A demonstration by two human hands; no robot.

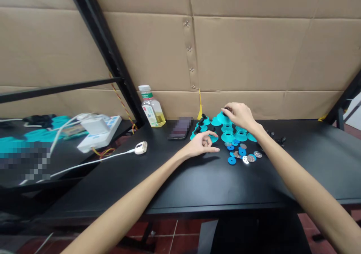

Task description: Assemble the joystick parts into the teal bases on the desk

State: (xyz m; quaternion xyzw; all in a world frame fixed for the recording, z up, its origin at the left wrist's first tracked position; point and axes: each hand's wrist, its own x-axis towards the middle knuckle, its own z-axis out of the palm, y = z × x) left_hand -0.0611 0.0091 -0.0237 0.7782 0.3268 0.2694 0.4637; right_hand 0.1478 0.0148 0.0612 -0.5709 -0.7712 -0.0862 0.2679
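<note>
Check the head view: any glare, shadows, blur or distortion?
In the head view, one metal disc glares white; a soft shadow lies on the black table below the left hand; the phone is partly pixelated; the lower left corner is blurred; the black post leans, possibly wide-lens distortion.

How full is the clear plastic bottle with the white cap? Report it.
Partly full: yellow liquid shows in the lower part of the clear plastic bottle, none visible above.

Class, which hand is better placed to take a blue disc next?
Probably the left hand: it looks empty and opens toward the blue discs; the right hand holds a turquoise cup.
</note>
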